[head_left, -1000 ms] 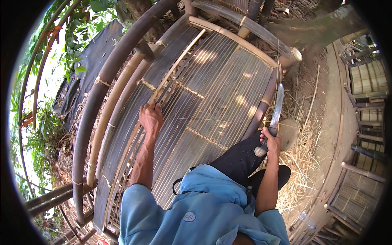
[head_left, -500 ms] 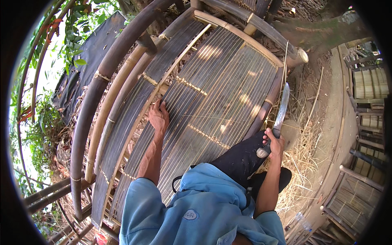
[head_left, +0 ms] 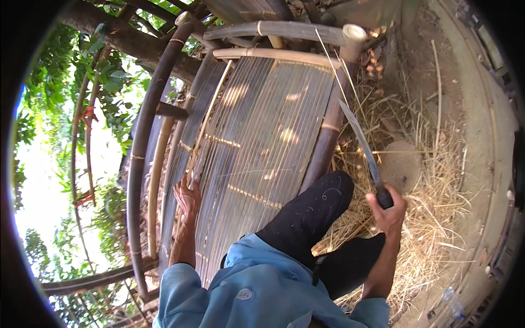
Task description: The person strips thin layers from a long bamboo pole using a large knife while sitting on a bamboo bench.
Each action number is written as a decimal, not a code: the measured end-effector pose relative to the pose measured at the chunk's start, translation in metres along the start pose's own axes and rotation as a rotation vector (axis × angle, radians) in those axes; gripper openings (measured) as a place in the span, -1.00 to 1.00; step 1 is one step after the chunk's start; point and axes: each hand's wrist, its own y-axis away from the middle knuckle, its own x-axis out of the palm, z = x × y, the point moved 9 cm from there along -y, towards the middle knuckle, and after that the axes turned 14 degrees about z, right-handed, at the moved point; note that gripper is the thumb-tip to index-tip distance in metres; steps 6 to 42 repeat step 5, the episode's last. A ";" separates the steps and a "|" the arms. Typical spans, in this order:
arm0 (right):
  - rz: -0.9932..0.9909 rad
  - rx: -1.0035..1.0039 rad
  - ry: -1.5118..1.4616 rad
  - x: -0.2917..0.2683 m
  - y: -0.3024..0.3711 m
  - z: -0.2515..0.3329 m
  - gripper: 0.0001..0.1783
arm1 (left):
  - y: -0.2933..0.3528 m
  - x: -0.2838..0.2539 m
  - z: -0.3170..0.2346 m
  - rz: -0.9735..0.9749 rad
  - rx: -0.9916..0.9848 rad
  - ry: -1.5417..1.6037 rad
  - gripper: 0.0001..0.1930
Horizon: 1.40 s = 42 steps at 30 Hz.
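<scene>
My right hand is closed around the dark handle of a long machete. Its slightly curved blade points up and to the left, beside the bench's right rail. On the left, my left hand rests at the edge of the bamboo-slat seat, by the gap next to a pale lengthwise strip. Its fingers are extended and hold nothing that I can see; the fingertips are partly hard to make out against the slats.
A dark bamboo rail runs along the bench's left side, and a bamboo armrest crosses the far end. Right of my legs lie straw-like shavings around a round stump. A clear plastic bottle lies at lower right.
The view has turned, so the bench stands more upright in it. My right hand has swung outward to the right, and the blade now leans left. My left hand stays by the seat's gap.
</scene>
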 end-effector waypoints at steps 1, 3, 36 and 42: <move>0.052 0.066 -0.017 -0.010 -0.003 -0.013 -0.57 | 0.016 -0.008 0.007 -0.004 -0.065 -0.014 -0.44; -0.007 -0.090 0.115 -0.030 -0.004 -0.035 -0.59 | 0.058 -0.010 0.018 0.117 -0.265 0.026 -0.42; 0.007 -0.200 0.238 -0.045 0.011 -0.023 -0.60 | 0.117 -0.006 0.068 0.224 -0.403 0.087 -0.40; 0.007 -0.200 0.238 -0.045 0.011 -0.023 -0.60 | 0.117 -0.006 0.068 0.224 -0.403 0.087 -0.40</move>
